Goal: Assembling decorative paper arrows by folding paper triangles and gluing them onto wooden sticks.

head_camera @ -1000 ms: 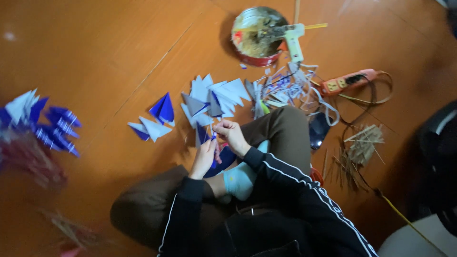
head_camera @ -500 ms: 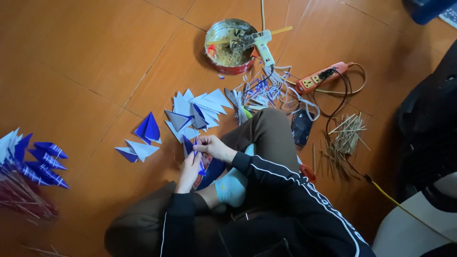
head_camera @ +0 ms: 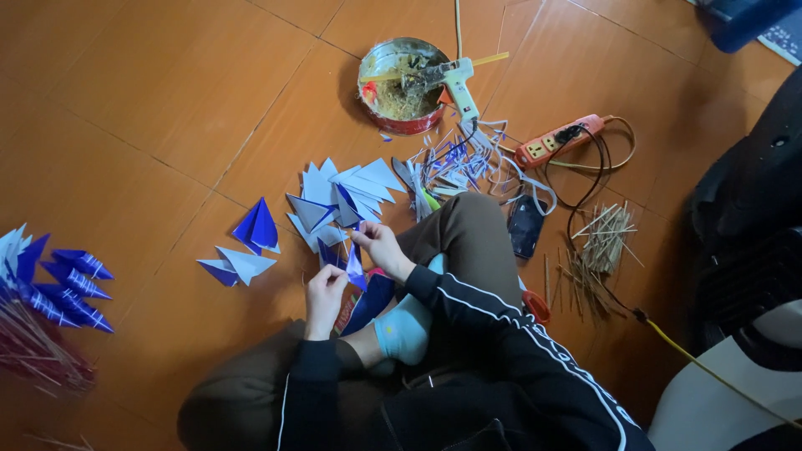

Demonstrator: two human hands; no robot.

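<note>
one blue folded paper piece (head_camera: 354,266) pinched between left hand (head_camera: 324,294) and right hand (head_camera: 381,246), above the crossed legs on the floor. just beyond, a heap of blue-and-white paper triangles (head_camera: 342,196), too overlapped to count; two more folded pieces (head_camera: 242,246) lying apart. farther off, one round tin (head_camera: 399,83) holding straw-like scraps, one glue gun (head_camera: 447,79) resting across its rim.

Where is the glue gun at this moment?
In the head view, the glue gun lies at top centre, resting across the rim of the round tin, with the orange power strip to its right.
</note>
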